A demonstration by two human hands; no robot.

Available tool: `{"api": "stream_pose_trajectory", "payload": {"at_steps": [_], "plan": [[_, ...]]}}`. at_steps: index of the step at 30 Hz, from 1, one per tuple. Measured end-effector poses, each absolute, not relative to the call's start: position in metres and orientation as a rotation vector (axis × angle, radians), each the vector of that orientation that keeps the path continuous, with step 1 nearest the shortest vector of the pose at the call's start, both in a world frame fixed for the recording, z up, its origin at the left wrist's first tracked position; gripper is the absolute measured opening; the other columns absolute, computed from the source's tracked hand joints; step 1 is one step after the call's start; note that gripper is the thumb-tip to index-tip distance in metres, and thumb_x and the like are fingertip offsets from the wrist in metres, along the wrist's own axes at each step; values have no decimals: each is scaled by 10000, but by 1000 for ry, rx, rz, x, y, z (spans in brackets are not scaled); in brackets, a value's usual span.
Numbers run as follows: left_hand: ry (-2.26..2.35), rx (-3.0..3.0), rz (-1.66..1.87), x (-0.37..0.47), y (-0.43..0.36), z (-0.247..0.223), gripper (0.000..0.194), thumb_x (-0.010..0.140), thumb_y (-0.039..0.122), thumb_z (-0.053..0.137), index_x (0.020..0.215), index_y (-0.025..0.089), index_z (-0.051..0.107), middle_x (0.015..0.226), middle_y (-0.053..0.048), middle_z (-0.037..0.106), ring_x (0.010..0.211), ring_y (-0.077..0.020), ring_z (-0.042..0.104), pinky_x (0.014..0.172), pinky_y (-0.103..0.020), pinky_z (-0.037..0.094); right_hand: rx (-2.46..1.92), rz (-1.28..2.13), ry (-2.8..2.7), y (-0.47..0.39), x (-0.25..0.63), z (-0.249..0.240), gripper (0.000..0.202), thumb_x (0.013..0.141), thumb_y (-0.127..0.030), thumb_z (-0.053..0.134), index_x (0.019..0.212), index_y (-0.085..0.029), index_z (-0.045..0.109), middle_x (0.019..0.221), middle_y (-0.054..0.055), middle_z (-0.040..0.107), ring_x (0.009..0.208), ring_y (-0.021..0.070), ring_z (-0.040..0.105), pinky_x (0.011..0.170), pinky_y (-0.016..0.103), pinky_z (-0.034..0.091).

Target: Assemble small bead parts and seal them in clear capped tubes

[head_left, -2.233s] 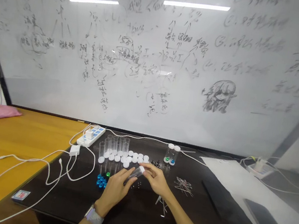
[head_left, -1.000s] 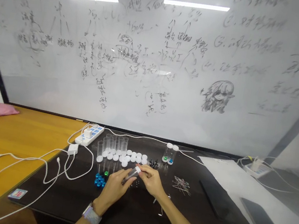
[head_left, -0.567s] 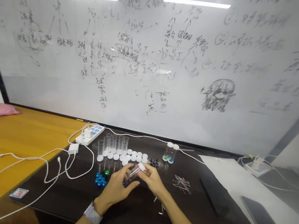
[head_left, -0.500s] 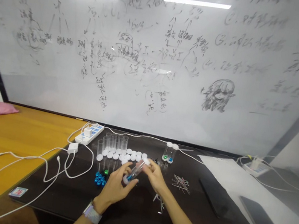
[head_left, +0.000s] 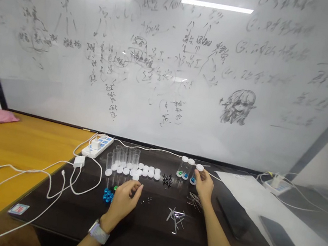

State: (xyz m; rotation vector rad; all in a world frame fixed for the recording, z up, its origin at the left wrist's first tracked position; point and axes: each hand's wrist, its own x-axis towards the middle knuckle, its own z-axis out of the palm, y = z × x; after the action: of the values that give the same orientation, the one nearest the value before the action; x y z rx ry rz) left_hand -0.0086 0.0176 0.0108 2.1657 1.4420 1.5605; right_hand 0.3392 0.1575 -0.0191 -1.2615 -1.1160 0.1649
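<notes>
My right hand (head_left: 204, 185) grips a clear tube (head_left: 195, 174) with a white cap, holding it upright at the back right of the dark table. A blue ball (head_left: 193, 180) shows low in this tube. Just left of it stand two similar capped tubes, one with a green ball (head_left: 180, 173) and one with a blue ball (head_left: 185, 176). My left hand (head_left: 123, 201) is loosely curled, with nothing visible in it. It hovers beside a cluster of blue balls (head_left: 108, 196) and a green ball (head_left: 115, 188), in front of white caps (head_left: 145, 170).
Several clear tubes (head_left: 109, 160) stand on white bases at the back left. Small black parts (head_left: 167, 179), silver rods (head_left: 176, 218), thin pins (head_left: 194, 200) and tiny metal bits (head_left: 147, 199) lie about. White cables (head_left: 56, 180) and a power strip (head_left: 98, 147) lie left; dark flat devices (head_left: 231, 217) lie right.
My right hand has carried the tube from between both hands to the right, beside the two capped tubes. My left hand has let go of it and moved slightly left and down.
</notes>
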Motion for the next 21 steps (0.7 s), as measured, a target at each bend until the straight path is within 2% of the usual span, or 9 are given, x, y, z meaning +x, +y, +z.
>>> {"api": "stream_pose_trajectory", "payload": {"at_steps": [5,10,14,16,18,21], "plan": [[1470,2182,1528,-11,16,12,254,968,357,487,857,217,668,715,-26,678,631,-168,636,594,-277,471,-1206,248,-1202,177,342,-38,601,777,-561,627,1186,-121,634,1079,202,734,965,322,717,888,483,548],[1496,2196,1521,-18,21,14,216,950,332,502,889,219,675,728,-25,697,637,-173,651,601,-273,483,-1300,304,-1279,183,348,-50,694,721,-584,655,1230,-117,585,1074,209,719,962,336,709,860,501,551],[1586,2202,1506,-41,29,22,186,936,296,514,927,217,682,798,-33,731,692,-185,682,654,-281,502,-1366,52,-1322,168,347,-34,806,730,-594,661,1330,-81,500,1216,249,633,1075,358,637,904,508,512],[1646,2216,1459,-59,33,25,187,931,284,516,960,216,687,850,-40,749,733,-197,697,696,-294,515,-1355,-115,-1280,155,339,-20,727,801,-572,607,1322,-73,512,1203,246,621,1067,349,618,902,495,500],[1715,2273,1332,-78,36,26,200,925,259,508,984,219,695,906,-49,762,820,-222,713,773,-322,524,-1326,-139,-1274,140,325,-8,572,876,-521,548,1271,-108,561,1093,190,661,950,299,642,852,446,514],[1759,2382,1090,-103,38,24,221,924,251,513,1036,221,701,1039,-76,759,971,-254,703,892,-363,503,-1251,31,-1506,123,295,-1,353,932,-465,493,1025,-172,668,895,113,704,766,239,647,740,366,524]]}}
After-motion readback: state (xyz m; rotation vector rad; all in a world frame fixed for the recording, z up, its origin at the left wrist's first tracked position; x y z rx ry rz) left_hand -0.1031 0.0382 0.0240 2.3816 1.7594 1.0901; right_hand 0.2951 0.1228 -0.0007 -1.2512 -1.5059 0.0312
